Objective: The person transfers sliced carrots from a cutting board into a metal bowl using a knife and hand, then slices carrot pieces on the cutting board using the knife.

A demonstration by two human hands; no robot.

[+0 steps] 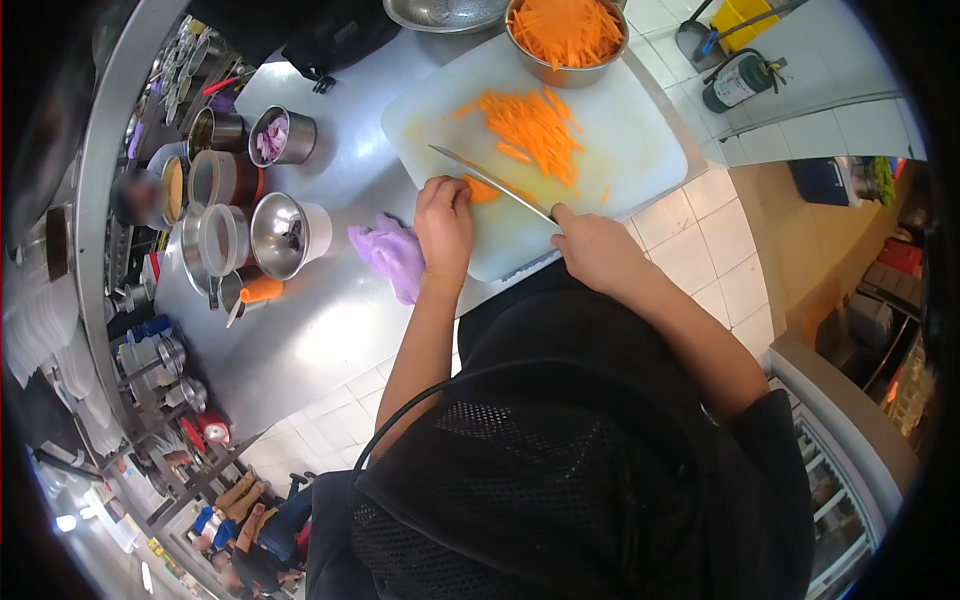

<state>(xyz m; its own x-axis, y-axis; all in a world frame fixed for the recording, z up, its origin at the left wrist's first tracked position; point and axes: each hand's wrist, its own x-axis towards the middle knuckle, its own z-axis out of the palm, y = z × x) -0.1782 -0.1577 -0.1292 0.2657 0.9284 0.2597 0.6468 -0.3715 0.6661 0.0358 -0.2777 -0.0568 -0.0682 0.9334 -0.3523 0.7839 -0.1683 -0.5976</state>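
Note:
On the white cutting board (640, 140) my right hand (598, 250) is closed round the handle of a knife (495, 184), whose blade points up and left. My left hand (444, 225) rests at the board's left edge with its fingers curled beside the blade, against a small orange carrot piece (482, 190). A heap of carrot strips (535, 130) lies on the board beyond the knife. Behind it a metal bowl (570, 76) is full of carrot strips. A crumpled purple cloth (390, 256) lies left of my left hand.
Metal pots, tubs and a bowl (278, 236) stand on the steel table (330, 330) at the left, one pot (298, 140) with purple pieces. Another metal bowl (440, 14) sits at the table's far edge. A fire extinguisher (738, 84) is at upper right. People are at lower left.

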